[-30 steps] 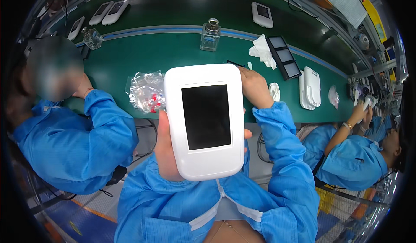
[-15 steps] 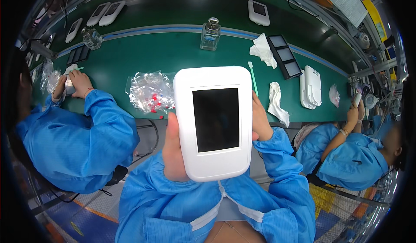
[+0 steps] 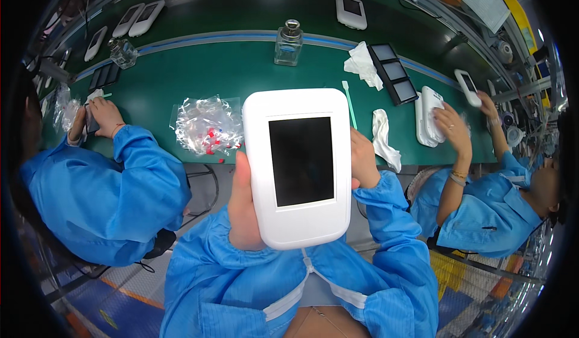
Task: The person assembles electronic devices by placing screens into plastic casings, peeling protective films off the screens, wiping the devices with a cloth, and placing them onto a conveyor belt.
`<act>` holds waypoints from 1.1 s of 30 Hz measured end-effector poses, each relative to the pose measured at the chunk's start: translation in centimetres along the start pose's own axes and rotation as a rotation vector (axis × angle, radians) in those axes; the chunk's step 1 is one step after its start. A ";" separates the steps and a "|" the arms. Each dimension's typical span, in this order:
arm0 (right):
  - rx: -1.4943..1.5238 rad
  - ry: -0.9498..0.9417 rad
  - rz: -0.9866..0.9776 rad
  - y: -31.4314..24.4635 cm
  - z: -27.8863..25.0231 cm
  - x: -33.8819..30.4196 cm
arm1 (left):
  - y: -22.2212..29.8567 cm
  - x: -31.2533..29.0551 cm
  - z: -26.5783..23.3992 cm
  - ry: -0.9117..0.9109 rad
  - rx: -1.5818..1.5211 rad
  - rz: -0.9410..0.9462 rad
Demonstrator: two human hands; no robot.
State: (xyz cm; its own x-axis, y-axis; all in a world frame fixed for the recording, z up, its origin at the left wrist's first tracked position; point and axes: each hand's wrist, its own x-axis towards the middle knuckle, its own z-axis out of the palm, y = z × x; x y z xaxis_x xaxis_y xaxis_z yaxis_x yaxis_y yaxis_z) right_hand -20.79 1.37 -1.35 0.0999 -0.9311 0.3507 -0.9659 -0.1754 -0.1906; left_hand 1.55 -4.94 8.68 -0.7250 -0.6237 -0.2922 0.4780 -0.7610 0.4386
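Currently holding white device (image 3: pixel 299 169) in left hand (image 3: pixel 245 208), before chest, overlapping near edge of desk (image 3: pixel 223 66) in view. Could slip if loosened at left thumb; could smudge if touched on black screen (image 3: pixel 301 162) by bare fingertips. Facing screen up toward wearer; running long axis away from body, leaning slightly left at far end. Gripping left edge with thumb. Holding right hand (image 3: pixel 365 160) beside right edge; cannot tell pinching from mere touching by right fingers, partly hidden. Flanked on desk by clear bag (image 3: pixel 208 124) at left, green stick (image 3: pixel 350 104) at right.

Smooth white plastic casing (image 3: pixel 301 226) frames a glossy black screen (image 3: pixel 301 162).
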 end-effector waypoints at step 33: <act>-0.106 0.283 0.144 -0.5 -0.7 -0.8 | -0.3 1.1 -2.4 -0.028 -0.131 0.180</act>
State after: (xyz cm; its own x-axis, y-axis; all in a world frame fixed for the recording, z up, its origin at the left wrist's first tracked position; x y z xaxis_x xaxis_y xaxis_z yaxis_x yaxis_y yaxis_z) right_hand -20.55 2.49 -0.86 -0.0953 -0.8158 0.5704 -0.9862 -0.0006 -0.1656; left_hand 1.77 -5.85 6.21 -0.6349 -0.7476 -0.1947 0.6599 -0.6559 0.3665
